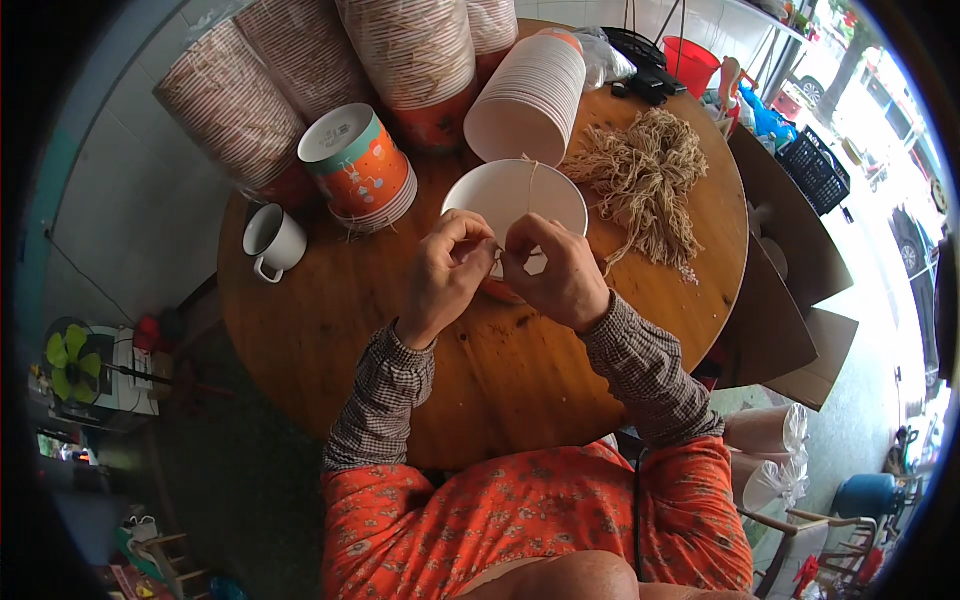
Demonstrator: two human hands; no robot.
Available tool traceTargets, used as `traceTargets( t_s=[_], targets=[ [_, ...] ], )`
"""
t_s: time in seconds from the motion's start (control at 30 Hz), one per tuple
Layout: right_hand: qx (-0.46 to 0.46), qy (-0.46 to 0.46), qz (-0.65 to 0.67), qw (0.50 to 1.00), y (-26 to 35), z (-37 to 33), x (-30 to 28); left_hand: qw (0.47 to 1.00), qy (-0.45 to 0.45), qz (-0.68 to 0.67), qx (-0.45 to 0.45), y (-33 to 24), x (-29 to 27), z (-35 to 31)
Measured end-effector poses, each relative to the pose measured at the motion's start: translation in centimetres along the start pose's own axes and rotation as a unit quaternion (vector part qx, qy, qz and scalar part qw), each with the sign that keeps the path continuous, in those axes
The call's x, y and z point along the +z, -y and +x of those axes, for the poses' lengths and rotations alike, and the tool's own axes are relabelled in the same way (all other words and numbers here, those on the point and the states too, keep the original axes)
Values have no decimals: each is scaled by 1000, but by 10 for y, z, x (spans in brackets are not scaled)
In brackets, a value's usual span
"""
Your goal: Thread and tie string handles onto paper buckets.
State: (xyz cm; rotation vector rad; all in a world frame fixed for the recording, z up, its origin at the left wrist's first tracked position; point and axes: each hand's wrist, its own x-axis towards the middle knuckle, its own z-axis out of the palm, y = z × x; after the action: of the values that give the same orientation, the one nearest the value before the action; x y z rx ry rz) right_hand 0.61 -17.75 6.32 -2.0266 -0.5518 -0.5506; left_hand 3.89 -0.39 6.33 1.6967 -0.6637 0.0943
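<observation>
"What's at nine o'clock?"
"A mug [284, 243]. Then the left hand [456, 268], pinched nearly closed; I can't tell on what."
"The tub [478, 194]?"
"Behind both hands, toward twelve. Probably light and bendy, so hold its rim."
"The right hand [562, 272]?"
"Pinched too, by soft-looking string [530, 190] from the tub's twelve-o'clock edge; its hold is hidden."

Street-front workshop; indicators: stacked paper tubs [410, 50] and cord bundle [650, 185] on round wooden bench [490, 400]; tiled wall [110, 170]; parked vehicles [908, 245] directly outside.
</observation>
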Motion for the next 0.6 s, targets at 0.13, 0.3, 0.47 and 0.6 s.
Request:
traceTargets(
  t_s=[0.13, 0.3, 0.47, 0.6],
  targets=[
    [-5, 15, 11, 1000, 2, 0, -5, 1000, 2, 12, 1, 2, -1, -1],
    [-3, -10, 40, 999, 6, 0, -5, 1000, 14, 21, 9, -3, -2, 1],
    [-21, 4, 15, 1000, -1, -1, -4, 999, 30, 29, 12, -3, -3, 1],
    [-7, 9, 15, 1000, 0, -1, -7, 999, 34, 22, 4, 1, -4, 1]
  ],
)
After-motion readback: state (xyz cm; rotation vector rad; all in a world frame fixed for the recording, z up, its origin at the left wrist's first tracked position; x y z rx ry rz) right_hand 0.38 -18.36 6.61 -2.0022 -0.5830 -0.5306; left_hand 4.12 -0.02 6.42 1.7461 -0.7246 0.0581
